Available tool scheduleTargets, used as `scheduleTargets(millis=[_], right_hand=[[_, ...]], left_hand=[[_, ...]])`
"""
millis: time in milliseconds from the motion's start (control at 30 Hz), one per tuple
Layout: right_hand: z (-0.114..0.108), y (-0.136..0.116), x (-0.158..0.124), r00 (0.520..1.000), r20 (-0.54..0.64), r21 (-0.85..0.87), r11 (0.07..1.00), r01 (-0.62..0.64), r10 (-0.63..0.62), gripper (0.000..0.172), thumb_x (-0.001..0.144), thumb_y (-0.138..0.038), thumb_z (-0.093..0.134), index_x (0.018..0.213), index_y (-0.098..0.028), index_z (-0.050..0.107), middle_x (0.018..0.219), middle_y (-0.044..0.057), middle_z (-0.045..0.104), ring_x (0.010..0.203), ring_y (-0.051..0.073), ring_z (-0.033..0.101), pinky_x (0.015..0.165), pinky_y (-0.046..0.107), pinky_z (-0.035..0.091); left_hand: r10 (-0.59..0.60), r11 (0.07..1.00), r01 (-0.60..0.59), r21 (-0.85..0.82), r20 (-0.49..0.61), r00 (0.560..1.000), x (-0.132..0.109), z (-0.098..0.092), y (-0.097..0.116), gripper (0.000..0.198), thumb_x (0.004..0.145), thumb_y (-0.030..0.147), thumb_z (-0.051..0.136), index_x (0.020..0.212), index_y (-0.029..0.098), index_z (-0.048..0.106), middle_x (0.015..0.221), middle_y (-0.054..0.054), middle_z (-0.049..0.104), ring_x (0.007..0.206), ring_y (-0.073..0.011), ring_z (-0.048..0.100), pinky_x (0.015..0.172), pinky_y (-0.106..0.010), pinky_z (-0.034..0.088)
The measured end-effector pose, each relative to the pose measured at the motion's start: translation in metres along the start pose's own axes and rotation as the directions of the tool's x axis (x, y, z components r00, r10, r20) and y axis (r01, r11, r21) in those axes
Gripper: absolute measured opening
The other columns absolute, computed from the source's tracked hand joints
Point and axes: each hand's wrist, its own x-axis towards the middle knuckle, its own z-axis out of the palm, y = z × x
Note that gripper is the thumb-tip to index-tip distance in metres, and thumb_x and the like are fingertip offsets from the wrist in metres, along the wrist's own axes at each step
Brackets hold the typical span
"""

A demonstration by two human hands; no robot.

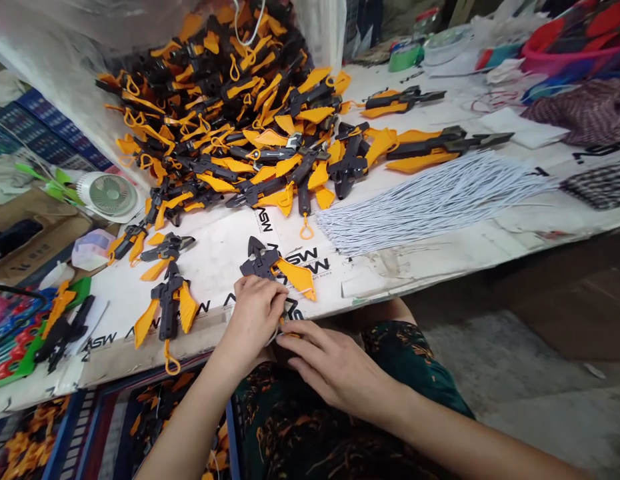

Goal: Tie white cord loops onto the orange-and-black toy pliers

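My left hand [257,310] is wrapped round the lower body of a black toy bird with orange wings [296,277] at the table's front edge. The toy's pointed head faces away from me and one wing spreads to the right. Close beside it, my right hand [330,360] has its fingers pinched at the toy's tail end, where a thin white cord [273,337] shows between the hands. My fingers partly hide the tail end and the cord. To the left, another black and orange toy [167,303] lies flat, its orange loop towards me.
A big heap of similar toys [230,133] spills from a clear plastic bag at the back. Right of it lies a bundle of white cords [430,200]. A small fan [110,195] stands at left, a pink basket [550,60] at far right. Blue crates [93,433] sit below the table.
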Motion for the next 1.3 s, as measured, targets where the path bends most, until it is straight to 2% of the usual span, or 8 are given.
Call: scheduleTargets(millis=[233, 367, 500, 633, 733, 1000, 1167, 1300], right_hand=[[-0.007, 0.012, -0.022, 0.993, 0.051, -0.008, 0.995, -0.102, 0.102, 0.033, 0.097, -0.015, 0.047, 0.128, -0.020, 0.056, 0.131, 0.012, 0.058, 0.106, 0.022, 0.066, 0.088, 0.039, 0.061], [-0.009, 0.016, -0.025, 0.993, 0.049, -0.025, 0.994, -0.106, 0.107, 0.032, 0.097, -0.015, 0.045, 0.126, -0.019, 0.057, 0.130, 0.012, 0.059, 0.100, 0.022, 0.068, 0.085, 0.040, 0.062], [-0.012, 0.020, -0.025, 0.991, 0.048, -0.022, 0.992, -0.125, 0.126, 0.031, 0.098, -0.016, 0.043, 0.125, -0.020, 0.058, 0.128, 0.011, 0.060, 0.097, 0.022, 0.069, 0.084, 0.040, 0.062], [-0.011, 0.023, -0.021, 0.985, 0.049, -0.010, 0.986, -0.164, 0.164, 0.028, 0.099, -0.015, 0.043, 0.121, -0.019, 0.060, 0.126, 0.010, 0.060, 0.093, 0.020, 0.069, 0.083, 0.038, 0.061], [-0.011, 0.023, -0.017, 0.985, 0.062, -0.012, 0.987, -0.160, 0.160, 0.027, 0.100, -0.015, 0.043, 0.120, -0.018, 0.061, 0.126, 0.010, 0.060, 0.092, 0.020, 0.069, 0.083, 0.038, 0.060], [-0.009, 0.024, -0.023, 0.984, 0.080, 0.004, 0.988, -0.157, 0.156, 0.027, 0.099, -0.014, 0.041, 0.115, -0.017, 0.063, 0.124, 0.011, 0.061, 0.090, 0.021, 0.070, 0.080, 0.037, 0.062], [-0.008, 0.024, -0.024, 0.984, 0.074, 0.004, 0.987, -0.163, 0.162, 0.028, 0.099, -0.014, 0.041, 0.116, -0.018, 0.063, 0.124, 0.010, 0.062, 0.090, 0.020, 0.070, 0.079, 0.037, 0.062], [-0.010, 0.026, -0.024, 0.987, 0.054, -0.017, 0.988, -0.153, 0.154, 0.027, 0.099, -0.014, 0.042, 0.115, -0.018, 0.063, 0.123, 0.010, 0.062, 0.089, 0.020, 0.070, 0.078, 0.037, 0.062]], left_hand=[[0.031, 0.996, -0.032, 0.080, 0.016, 0.999, 0.000, 0.002, -0.001, 0.013, 0.090, 0.014, 0.056, 0.082, 0.022, 0.064, 0.080, 0.000, 0.071, 0.085, -0.0210, 0.059, 0.094, -0.044, 0.031], [0.062, 0.993, -0.067, 0.096, 0.047, 0.997, 0.001, 0.007, 0.003, 0.016, 0.092, 0.014, 0.053, 0.082, 0.022, 0.062, 0.081, 0.000, 0.071, 0.087, -0.0209, 0.059, 0.099, -0.044, 0.029], [0.048, 0.991, -0.054, 0.125, 0.047, 0.998, 0.000, 0.006, 0.004, 0.017, 0.094, 0.014, 0.048, 0.089, 0.022, 0.062, 0.085, -0.001, 0.070, 0.086, -0.0212, 0.058, 0.099, -0.046, 0.029], [0.089, 0.983, -0.099, 0.153, 0.068, 0.994, 0.002, 0.009, 0.002, 0.015, 0.097, 0.025, 0.052, 0.095, 0.023, 0.067, 0.089, -0.002, 0.071, 0.089, -0.0217, 0.058, 0.100, -0.046, 0.028], [0.119, 0.982, -0.125, 0.142, 0.049, 0.992, 0.004, 0.013, -0.001, 0.016, 0.096, 0.029, 0.056, 0.091, 0.025, 0.070, 0.084, -0.001, 0.070, 0.087, -0.0205, 0.059, 0.099, -0.045, 0.027], [0.205, 0.967, -0.208, 0.146, 0.032, 0.978, 0.000, 0.009, -0.014, 0.017, 0.096, 0.024, 0.056, 0.092, 0.025, 0.073, 0.077, 0.001, 0.066, 0.080, -0.0175, 0.059, 0.101, -0.044, 0.028], [0.241, 0.955, -0.239, 0.174, 0.014, 0.971, 0.002, 0.014, -0.009, 0.014, 0.094, 0.021, 0.059, 0.092, 0.024, 0.072, 0.076, 0.001, 0.066, 0.081, -0.0184, 0.058, 0.099, -0.043, 0.029], [0.228, 0.961, -0.218, 0.172, -0.042, 0.973, 0.005, 0.018, -0.005, 0.012, 0.094, 0.021, 0.059, 0.090, 0.024, 0.071, 0.077, 0.001, 0.067, 0.080, -0.0177, 0.059, 0.099, -0.042, 0.030]])
